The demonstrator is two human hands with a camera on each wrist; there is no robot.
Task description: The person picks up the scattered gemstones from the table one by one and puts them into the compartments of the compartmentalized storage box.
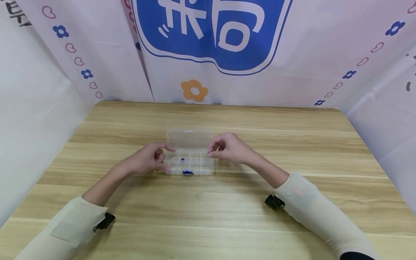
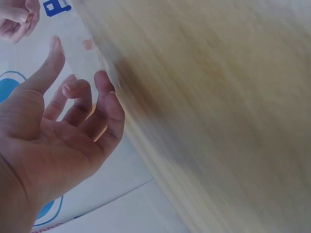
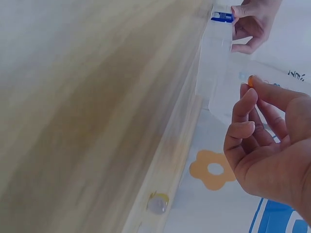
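Observation:
A small clear plastic compartment box (image 1: 205, 169) lies on the table, with its clear lid (image 1: 189, 140) swung up at the back. A blue latch (image 1: 187, 173) marks its front edge. One back compartment holds a tiny dark blue piece (image 1: 182, 159). My left hand (image 1: 150, 158) spans the box's left end, thumb at the front edge and index finger at the hinge side. Over the right back compartment, my right hand (image 1: 231, 148) pinches a tiny glossy orange bead (image 3: 251, 81) between thumb and fingertip. Its other fingers are loosely curled.
The wood-grain table (image 1: 208, 216) reaches back to a printed cloth (image 1: 308, 72). White cloth hangs on both sides. A black clip-like device (image 1: 104, 221) sits at the left sleeve and another black device (image 1: 274, 202) at the right sleeve.

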